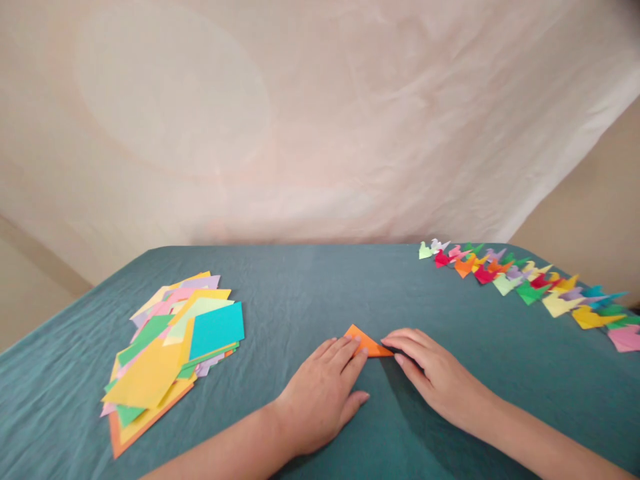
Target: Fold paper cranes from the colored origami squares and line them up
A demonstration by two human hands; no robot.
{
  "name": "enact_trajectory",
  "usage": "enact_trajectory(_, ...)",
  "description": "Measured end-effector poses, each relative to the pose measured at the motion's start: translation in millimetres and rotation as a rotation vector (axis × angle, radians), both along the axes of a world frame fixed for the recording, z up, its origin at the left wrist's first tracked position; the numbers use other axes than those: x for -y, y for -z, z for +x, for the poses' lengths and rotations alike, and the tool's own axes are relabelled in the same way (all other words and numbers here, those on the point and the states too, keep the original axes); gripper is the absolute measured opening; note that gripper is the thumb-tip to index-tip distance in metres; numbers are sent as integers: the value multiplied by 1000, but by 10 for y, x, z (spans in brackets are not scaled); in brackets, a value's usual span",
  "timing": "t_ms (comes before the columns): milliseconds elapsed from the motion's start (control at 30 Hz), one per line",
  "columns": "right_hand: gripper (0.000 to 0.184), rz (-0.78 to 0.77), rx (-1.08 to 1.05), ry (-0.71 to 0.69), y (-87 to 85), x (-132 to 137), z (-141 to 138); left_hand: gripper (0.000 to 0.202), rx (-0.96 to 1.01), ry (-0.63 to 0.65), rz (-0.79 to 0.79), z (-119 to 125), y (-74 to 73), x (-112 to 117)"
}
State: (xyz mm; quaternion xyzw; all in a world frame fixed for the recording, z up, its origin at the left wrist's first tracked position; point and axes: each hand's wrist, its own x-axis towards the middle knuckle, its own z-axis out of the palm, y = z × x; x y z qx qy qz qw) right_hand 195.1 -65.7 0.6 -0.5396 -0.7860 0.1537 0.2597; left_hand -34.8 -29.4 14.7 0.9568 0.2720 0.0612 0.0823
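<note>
A folded orange origami paper (367, 344), roughly triangular, lies on the cloth-covered table in front of me. My left hand (327, 387) rests flat over its left part, fingers stretched out and thumb apart, and covers that end. At the paper's right tip, the thumb and fingers of my right hand (430, 373) close around the corner. The fingers hide part of that tip, so how the layers lie there cannot be seen.
On the left lies a loose pile of coloured paper sheets (150, 370), with a blue sheet (217, 330) on top. Several folded paper birds (507, 283) stand in rows along the right side of the green tablecloth (300, 287). A pale cloth (320, 133) hangs behind the table.
</note>
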Motion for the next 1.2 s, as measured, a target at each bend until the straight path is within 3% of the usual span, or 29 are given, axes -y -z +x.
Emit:
enact_trajectory(233, 34, 92, 69, 39, 119, 99, -22, 49, 6, 10, -4, 2, 5, -15)
enact_trajectory(433, 36, 117, 156, -22, 89, 80, -119, 51, 29, 13, -9, 14, -29, -29)
enact_trajectory(1200, 32, 203, 267, -47, 51, 75, -135, 45, 34, 15, 8, 54, -84, -77)
